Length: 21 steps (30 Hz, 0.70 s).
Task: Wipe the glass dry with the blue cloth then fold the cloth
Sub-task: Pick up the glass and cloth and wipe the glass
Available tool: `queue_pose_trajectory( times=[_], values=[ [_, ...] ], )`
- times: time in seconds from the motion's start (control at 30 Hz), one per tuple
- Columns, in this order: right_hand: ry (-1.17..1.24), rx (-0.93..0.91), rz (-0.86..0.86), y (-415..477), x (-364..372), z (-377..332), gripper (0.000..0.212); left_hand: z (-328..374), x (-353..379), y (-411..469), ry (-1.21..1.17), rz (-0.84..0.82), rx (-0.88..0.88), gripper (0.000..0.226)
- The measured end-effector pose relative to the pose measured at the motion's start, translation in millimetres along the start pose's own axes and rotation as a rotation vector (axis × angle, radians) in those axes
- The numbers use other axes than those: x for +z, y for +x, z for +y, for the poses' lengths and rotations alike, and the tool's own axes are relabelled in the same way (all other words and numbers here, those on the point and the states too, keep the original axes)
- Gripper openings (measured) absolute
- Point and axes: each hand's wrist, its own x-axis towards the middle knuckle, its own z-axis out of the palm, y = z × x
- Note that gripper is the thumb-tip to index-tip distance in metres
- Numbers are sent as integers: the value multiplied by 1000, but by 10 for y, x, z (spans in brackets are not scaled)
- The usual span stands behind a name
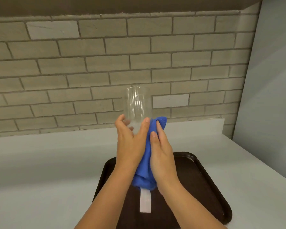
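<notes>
Two bare forearms reach forward from the bottom edge, rising over a dark brown rectangular plastic tray (205, 176) with rounded corners that lies on the pale grey surface (40, 162). On the tray's floor, just under the wrists, lies a white strip (145, 201), its upper end hidden behind cloth.

Left hand (130, 139) wraps the lower part of a clear cylindrical drinking glass (137, 103), thumb on the near side and fingers curled round the far side, seen through the wall. That glass stands upright in the air, above the tray's far edge, in front of a wall of grey-beige brick tiles (89, 63).

Right hand (160, 152) presses a bright blue knitted cloth (147, 162) against the right side of the glass, fingers laid flat over the fabric. Its top bunches beside the fingertips, and the rest hangs down between the two wrists in a rumpled fold.
</notes>
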Motion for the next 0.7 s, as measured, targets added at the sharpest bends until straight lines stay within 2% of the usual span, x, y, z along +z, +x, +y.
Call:
queue_pose_trajectory(
  times=[0.07,0.13,0.2,0.3,0.4,0.47,0.57,0.7],
  values=[
    [-82,-79,-46,-96,41,28,44,20,-53,42,-11,18,-87,83],
    [-179,-167,-96,-156,62,44,43,25,-141,90,-100,11,-194,82],
    [-338,-284,-154,-157,51,25,44,-4,-235,95,-276,-94,-280,72],
    [-518,-481,-214,-36,73,-102,44,-76,-306,50,-645,-345,-362,52],
    [-598,-604,-200,260,124,-328,47,-93,-294,-2,-921,-453,-330,36],
    [-538,-534,-193,472,142,-488,51,-81,-290,1,-894,-447,-330,44],
    [-219,-251,-171,618,140,-596,50,-55,-285,12,-785,-444,-352,66],
    [-110,-49,-123,308,126,-284,50,-110,-308,55,-711,-355,-379,64]
  ],
)
